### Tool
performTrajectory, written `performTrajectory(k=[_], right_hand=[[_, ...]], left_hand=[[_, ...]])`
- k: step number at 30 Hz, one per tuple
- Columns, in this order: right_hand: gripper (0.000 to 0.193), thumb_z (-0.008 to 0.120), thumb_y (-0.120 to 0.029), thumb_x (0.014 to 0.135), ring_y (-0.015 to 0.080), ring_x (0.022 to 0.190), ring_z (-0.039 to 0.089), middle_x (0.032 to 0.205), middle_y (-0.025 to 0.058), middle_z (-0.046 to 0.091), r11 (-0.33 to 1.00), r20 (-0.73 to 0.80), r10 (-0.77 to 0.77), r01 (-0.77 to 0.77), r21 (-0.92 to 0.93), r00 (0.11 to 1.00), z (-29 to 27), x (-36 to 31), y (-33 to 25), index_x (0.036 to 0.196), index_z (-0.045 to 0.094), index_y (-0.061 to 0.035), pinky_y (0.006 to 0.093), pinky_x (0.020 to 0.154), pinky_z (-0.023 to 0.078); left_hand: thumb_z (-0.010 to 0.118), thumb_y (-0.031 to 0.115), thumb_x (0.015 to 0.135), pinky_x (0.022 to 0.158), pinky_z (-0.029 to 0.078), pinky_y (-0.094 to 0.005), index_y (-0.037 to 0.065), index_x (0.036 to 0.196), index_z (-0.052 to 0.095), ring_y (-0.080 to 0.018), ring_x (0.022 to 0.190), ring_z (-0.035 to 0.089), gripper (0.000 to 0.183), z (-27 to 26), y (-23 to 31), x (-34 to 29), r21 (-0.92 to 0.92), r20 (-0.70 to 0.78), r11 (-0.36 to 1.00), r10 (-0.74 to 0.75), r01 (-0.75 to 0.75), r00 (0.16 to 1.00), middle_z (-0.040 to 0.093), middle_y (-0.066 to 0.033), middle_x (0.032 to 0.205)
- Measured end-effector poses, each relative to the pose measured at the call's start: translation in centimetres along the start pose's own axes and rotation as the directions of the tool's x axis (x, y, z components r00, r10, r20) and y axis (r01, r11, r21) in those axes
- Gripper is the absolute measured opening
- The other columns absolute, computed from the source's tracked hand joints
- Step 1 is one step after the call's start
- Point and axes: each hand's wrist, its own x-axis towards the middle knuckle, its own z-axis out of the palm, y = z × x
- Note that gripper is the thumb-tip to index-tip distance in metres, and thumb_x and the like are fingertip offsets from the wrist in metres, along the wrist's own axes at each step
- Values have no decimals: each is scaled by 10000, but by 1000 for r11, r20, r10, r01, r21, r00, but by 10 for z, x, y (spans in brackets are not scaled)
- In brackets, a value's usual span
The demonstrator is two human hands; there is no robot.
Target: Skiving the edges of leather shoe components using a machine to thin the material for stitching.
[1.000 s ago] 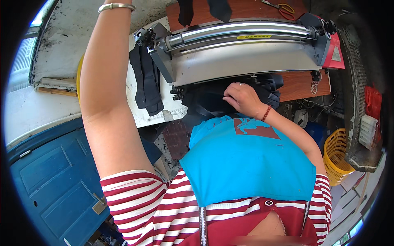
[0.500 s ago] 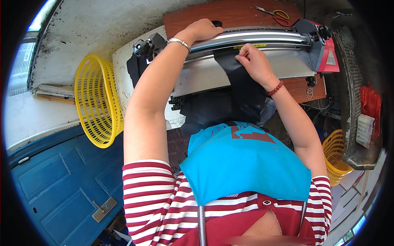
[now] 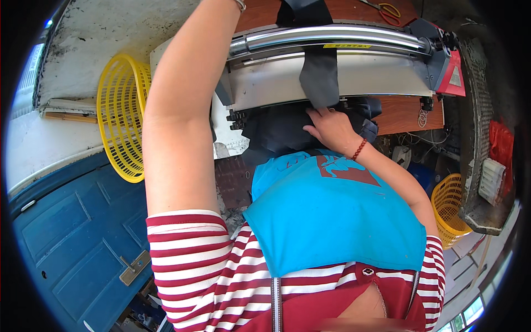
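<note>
A black sheet, leather-like, runs under the metal roller of a bench machine; its near end lies over the silvery feed plate. Behind the roller more black material shows. My left arm reaches up past the machine's left end, and its hand is beyond the top edge. My right hand rests at a pile of black sheets in front of the plate, just below the strip's near end. Its thumb and forefinger are apart, with black material between them; the other fingertips are partly hidden.
Orange-handled scissors lie on the brown board behind the machine. A yellow basket stands at the left, another yellow basket low at the right. Cables hang under the machine's right end. A blue door is at the lower left.
The black strip has gone further under the roller, away from me. My right hand has dropped from the strip to the pile. My left hand has moved up out of view.
</note>
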Motion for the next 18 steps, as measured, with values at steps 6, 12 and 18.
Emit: performTrajectory(k=[6, 12, 18], right_hand=[[205, 758, -263, 855, 302, 836, 652, 921, 85, 621, 993, -77, -106, 110, 41, 991, 13, 8, 6, 935, 695, -85, 396, 694, 546], [128, 741, -129, 913, 257, 754, 659, 870, 84, 685, 877, -258, 36, 93, 471, 965, -25, 7, 0, 989, 683, -43, 342, 697, 523], [147, 665, -133, 987, 130, 707, 652, 754, 84, 685, 574, 37, 502, -365, 733, 864, -84, 18, 30, 1036, 662, 5, 278, 683, 509]], left_hand=[[626, 74, 885, 591, 490, -391, 34, 917, 599, -213, 736, 563, 58, -38, 53, -27, -67, -152, 988, 128, -140, 980, 573, -78, 833], [568, -5, 871, 541, 531, -382, 31, 979, 608, -218, 657, 590, 120, -85, 79, -42, -23, -395, 955, 263, -295, 880, 587, -103, 859], [500, -52, 860, 705, 581, -441, 136, 1388, 596, -349, 839, 710, 568, -76, 71, -51, 743, -323, 534, 814, -404, 482, 709, -248, 1073]])
